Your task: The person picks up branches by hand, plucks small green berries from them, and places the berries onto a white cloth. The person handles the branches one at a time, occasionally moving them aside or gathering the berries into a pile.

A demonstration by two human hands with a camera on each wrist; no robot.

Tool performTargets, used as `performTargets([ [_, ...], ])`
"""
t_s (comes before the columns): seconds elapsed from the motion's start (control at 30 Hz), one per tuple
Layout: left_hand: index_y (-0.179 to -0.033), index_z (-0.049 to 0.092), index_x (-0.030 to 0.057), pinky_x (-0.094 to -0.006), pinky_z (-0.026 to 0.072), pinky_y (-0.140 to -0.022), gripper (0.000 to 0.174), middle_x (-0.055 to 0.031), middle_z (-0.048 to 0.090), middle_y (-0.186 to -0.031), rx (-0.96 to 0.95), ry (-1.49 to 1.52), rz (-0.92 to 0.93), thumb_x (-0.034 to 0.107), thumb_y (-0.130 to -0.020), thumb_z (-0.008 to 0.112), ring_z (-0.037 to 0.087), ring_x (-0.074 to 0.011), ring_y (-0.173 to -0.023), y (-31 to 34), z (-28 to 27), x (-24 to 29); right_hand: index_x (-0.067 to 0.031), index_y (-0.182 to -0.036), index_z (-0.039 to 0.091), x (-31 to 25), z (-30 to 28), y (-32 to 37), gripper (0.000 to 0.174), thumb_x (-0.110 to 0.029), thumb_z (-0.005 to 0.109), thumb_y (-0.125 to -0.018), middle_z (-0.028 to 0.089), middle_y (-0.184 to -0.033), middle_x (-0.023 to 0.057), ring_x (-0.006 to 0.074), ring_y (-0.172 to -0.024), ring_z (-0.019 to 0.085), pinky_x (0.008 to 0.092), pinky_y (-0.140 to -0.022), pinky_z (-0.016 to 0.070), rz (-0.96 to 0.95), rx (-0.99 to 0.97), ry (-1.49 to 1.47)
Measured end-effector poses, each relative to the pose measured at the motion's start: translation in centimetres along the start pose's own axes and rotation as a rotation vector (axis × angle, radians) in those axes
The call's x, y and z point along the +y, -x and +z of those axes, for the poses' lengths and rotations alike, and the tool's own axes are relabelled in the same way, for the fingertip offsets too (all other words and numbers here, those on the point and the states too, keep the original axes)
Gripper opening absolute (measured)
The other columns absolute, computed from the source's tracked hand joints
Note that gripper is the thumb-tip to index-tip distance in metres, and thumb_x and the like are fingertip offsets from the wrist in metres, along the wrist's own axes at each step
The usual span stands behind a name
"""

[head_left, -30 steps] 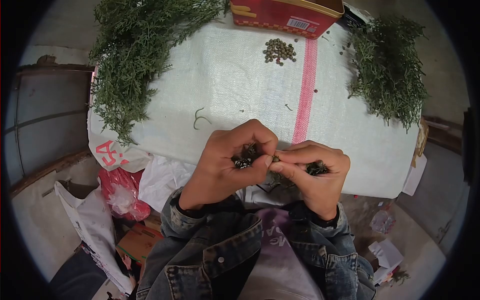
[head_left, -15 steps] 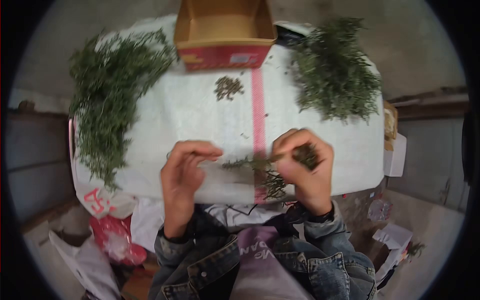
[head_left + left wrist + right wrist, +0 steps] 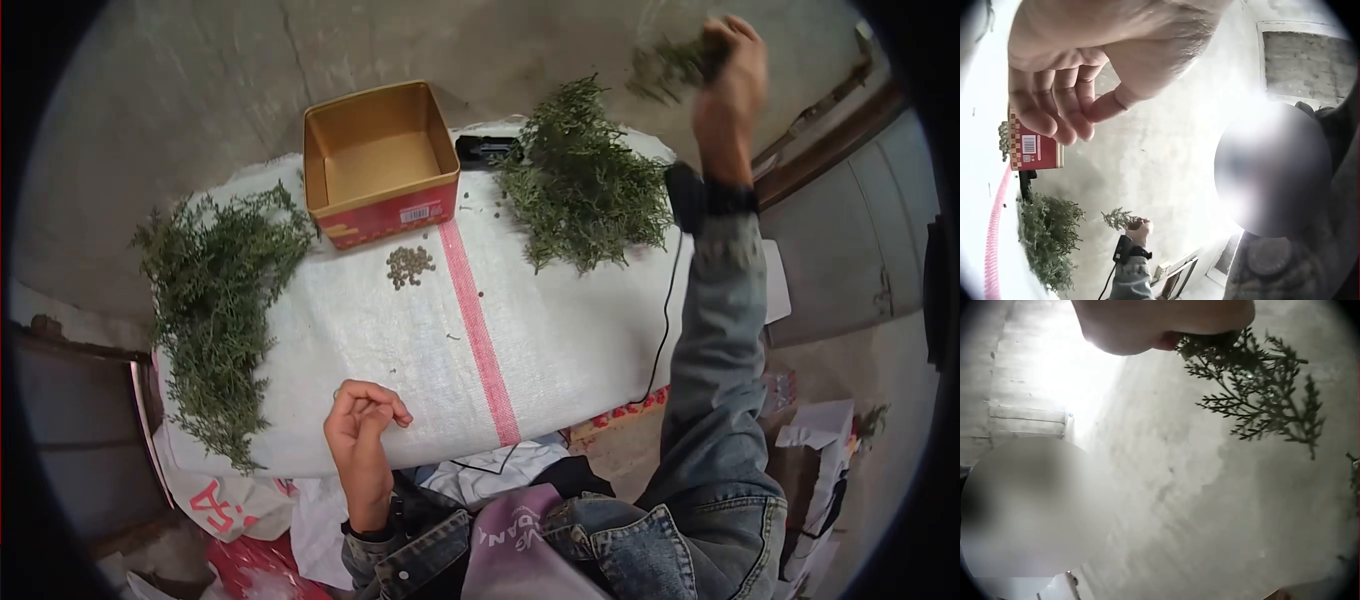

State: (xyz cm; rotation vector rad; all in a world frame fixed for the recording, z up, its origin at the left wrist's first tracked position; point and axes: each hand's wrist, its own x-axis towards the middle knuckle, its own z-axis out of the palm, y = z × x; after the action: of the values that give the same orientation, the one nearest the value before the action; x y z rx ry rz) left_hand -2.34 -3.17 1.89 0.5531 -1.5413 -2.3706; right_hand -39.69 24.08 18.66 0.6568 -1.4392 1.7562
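Raised at the top right of the head view, beyond the right pile, the right hand [image 3: 735, 95] grips a green sprig [image 3: 668, 68]; the right wrist view shows the sprig [image 3: 1266, 387] hanging from the fingers. Over the front of the white woven sack, the left hand [image 3: 365, 445] has its fingers loosely bent with nothing in them, as the left wrist view also shows [image 3: 1079, 81]. A small heap of round brown-green berries [image 3: 409, 267] lies in front of the red tin box [image 3: 395, 215].
Green branches lie in a left pile [image 3: 215, 320] and a right pile [image 3: 590, 180] on the sack [image 3: 390, 340]. A black object [image 3: 487, 150] is beside the box. A black cable [image 3: 664, 330] hangs from the right wrist. Red and white bags [image 3: 250, 560] are below left.
The hands have separated. My right hand has swung up and far right with the sprig, while the left has let go and stays near the front. The head view has shifted.
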Motion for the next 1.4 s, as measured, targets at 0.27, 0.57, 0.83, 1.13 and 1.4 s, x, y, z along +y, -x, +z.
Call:
performTargets([
  [0.27, -0.091, 0.054, -0.0011, -0.0269, 0.0474, -0.071, 0.006, -0.0088, 0.061, -0.079, -0.064, -0.014, -0.045, -0.006, -0.087, 0.052, 0.059, -0.0149, -0.073, 0.9, -0.1, 0.0, -0.0029, -0.109, 0.06, 12.1, 1.1, 0.7, 0.016, -0.013, 0.052, -0.1, 0.065, -0.109, 0.0047, 0.0129, -0.104, 0.055, 0.0274, -0.092, 0.0431, 0.091, -0.266, 0.109],
  [0.57, -0.094, 0.054, -0.0005, -0.0243, 0.0471, -0.07, 0.007, -0.007, 0.062, -0.082, 0.02, 0.018, -0.041, -0.005, -0.089, 0.055, 0.06, -0.0118, -0.076, 0.4, -1.4, 0.4, -0.0045, -0.128, 0.056, 12.8, -2.3, 5.5, 0.033, -0.021, 0.056, -0.1, 0.063, -0.124, 0.0068, 0.0152, -0.119, 0.055, 0.0304, -0.103, 0.0398, 0.368, -0.704, 0.377],
  [0.83, -0.097, 0.055, 0.0012, -0.0224, 0.0452, -0.07, 0.006, -0.005, 0.063, -0.085, -0.075, 0.003, -0.036, -0.002, -0.092, 0.054, 0.06, -0.0094, -0.078, 0.9, -2.6, 0.6, -0.0056, -0.135, 0.052, 11.8, -1.5, 3.3, 0.044, -0.028, 0.059, -0.098, 0.059, -0.132, 0.0092, 0.0185, -0.125, 0.052, 0.032, -0.105, 0.0394, 0.385, -0.562, 0.549],
  [1.13, -0.099, 0.057, 0.0005, -0.0242, 0.0455, -0.072, 0.012, -0.0094, 0.066, -0.094, 0.091, -0.012, 0.007, -0.002, -0.09, 0.051, 0.061, -0.012, -0.081, 0.7, -5.0, 1.1, -0.0055, -0.135, 0.052, 3.5, 7.6, 4.2, 0.047, -0.026, 0.066, -0.094, 0.061, -0.127, 0.0102, 0.0189, -0.118, 0.056, 0.032, -0.1, 0.0437, 0.184, -0.801, 0.464],
  [1.4, -0.118, 0.058, 0.0003, -0.0285, 0.0473, -0.087, 0.033, -0.013, 0.055, -0.135, 0.193, -0.135, 0.13, -0.004, -0.086, 0.051, 0.057, -0.0181, -0.115, 1.7, -5.3, 2.5, -0.0107, -0.148, 0.039, -6.3, 27.3, 20.4, 0.089, -0.035, 0.083, -0.074, 0.045, -0.144, 0.0197, 0.0292, -0.134, 0.044, 0.0369, -0.111, 0.0364, -0.135, -1.402, 0.123],
])
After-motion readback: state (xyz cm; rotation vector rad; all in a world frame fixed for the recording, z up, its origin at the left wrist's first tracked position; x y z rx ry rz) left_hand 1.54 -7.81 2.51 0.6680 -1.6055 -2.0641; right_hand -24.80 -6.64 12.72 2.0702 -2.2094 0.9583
